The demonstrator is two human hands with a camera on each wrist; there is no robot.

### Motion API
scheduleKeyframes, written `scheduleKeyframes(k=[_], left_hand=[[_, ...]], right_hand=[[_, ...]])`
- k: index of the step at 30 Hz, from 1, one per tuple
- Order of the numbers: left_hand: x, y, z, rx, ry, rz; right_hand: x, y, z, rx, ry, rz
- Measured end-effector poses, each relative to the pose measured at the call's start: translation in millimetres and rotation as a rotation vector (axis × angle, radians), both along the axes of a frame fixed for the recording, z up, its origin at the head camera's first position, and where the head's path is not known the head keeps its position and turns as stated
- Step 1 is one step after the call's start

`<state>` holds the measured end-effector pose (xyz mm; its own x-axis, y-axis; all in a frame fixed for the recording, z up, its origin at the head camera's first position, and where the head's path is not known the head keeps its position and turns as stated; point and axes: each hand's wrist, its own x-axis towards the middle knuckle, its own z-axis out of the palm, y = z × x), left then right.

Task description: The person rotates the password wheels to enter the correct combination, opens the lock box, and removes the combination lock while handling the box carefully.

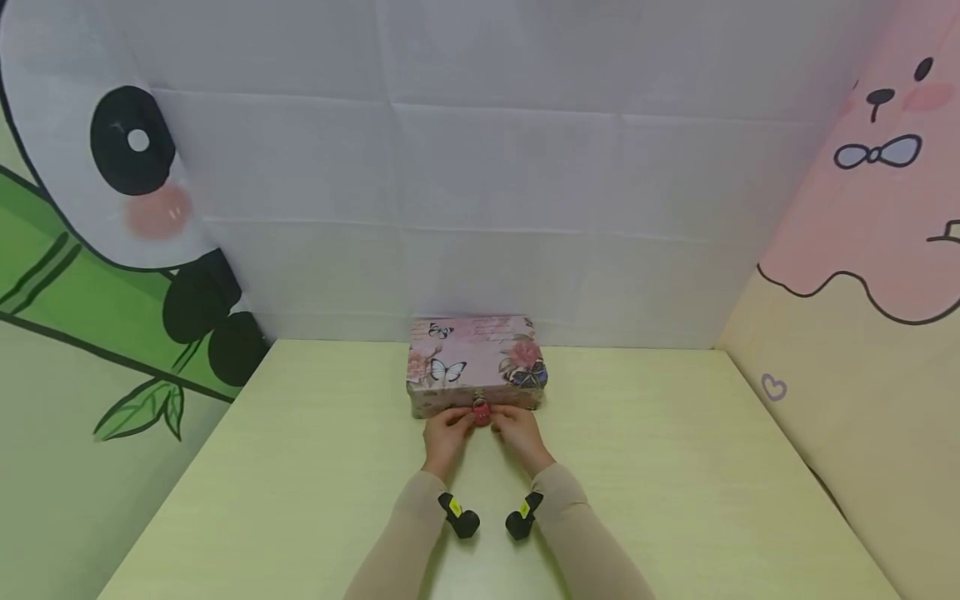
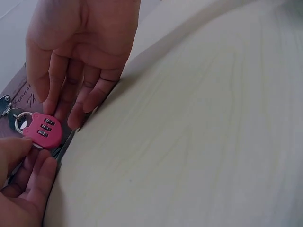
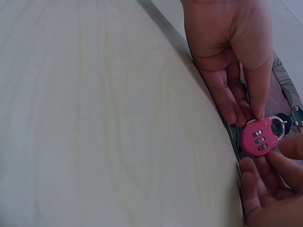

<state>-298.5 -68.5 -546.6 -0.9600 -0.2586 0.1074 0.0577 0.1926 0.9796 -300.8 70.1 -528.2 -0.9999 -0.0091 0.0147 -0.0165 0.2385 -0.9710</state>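
Note:
A red-pink combination padlock hangs by its shackle from the metal clasp on the front of a pink box printed with butterflies and flowers. My left hand pinches one side of the padlock; its thumb lies against the lower edge in the left wrist view. On the opposite side is my right hand, its fingers loosely bent and their tips at the padlock's edge. Three number dials show on the padlock in the left wrist view. The padlock is also plain in the right wrist view, between both hands.
The box stands at the back of a pale wood-grain table, near a white cloth backdrop. Printed side panels border the table at left and right. Each wrist carries a small black camera mount.

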Motion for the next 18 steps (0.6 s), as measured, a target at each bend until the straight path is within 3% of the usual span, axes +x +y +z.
scheduleKeyframes(k=[7, 18], left_hand=[[0.9, -1.2, -0.3, 0.081, -0.005, -0.057], [5.5, -2.2, 0.2, 0.113, -0.002, -0.110]], right_hand=[[-1.1, 2.5, -5.4, -0.024, 0.020, 0.013], [0.7, 6.0, -8.7, -0.085, 0.030, 0.045]])
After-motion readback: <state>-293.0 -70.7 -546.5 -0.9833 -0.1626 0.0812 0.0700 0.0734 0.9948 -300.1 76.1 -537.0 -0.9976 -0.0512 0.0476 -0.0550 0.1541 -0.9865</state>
